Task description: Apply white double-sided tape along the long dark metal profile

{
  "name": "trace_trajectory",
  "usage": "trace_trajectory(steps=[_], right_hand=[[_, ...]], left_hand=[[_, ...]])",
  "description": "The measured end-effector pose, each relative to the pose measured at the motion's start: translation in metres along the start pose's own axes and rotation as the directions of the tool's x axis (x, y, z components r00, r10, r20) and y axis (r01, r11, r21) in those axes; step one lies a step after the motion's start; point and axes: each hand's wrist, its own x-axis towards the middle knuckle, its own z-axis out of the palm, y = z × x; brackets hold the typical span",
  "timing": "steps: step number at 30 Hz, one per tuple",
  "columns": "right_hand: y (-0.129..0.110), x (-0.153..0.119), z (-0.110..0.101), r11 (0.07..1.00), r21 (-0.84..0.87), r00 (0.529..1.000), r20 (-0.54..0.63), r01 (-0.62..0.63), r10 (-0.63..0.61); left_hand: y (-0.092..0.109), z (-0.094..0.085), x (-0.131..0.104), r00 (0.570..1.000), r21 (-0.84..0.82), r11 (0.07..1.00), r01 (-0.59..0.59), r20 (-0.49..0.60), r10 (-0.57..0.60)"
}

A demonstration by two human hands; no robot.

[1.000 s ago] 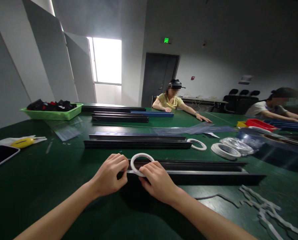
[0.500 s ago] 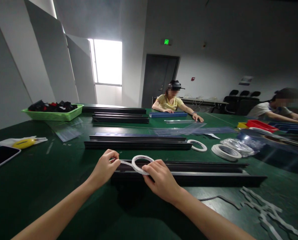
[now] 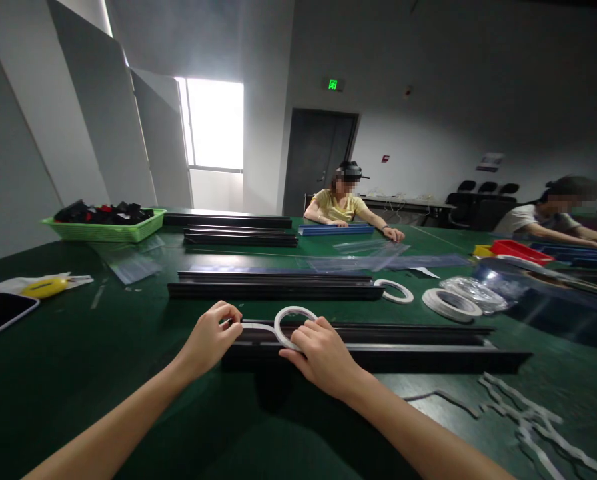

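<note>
A white roll of tape is gripped at its lower right rim by my right hand. From the roll a strip of tape runs left to my left hand, which pinches its end between thumb and fingers. Both hands are above the near black channel profile, at its left part. The profile lies lengthwise across the green table. Whether the strip touches the profile I cannot tell.
Behind lie another black profile, spare tape rolls and clear plastic sheets. A green basket of black parts stands far left, a phone nearer. Peeled strips lie front right. Two people sit beyond.
My right hand has moved slightly right with the tape roll, and the strip between my hands is longer. The left hand stays almost in place. Across the table, the clear strips have shifted.
</note>
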Motion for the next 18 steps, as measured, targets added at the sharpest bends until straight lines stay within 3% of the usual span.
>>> trace_trajectory(steps=[18], right_hand=[[0.01, -0.002, -0.005, 0.997, 0.074, 0.999, 0.026, 0.022, -0.024]], left_hand=[[-0.002, 0.001, 0.0, 0.993, -0.101, 0.995, -0.022, 0.113, 0.033]])
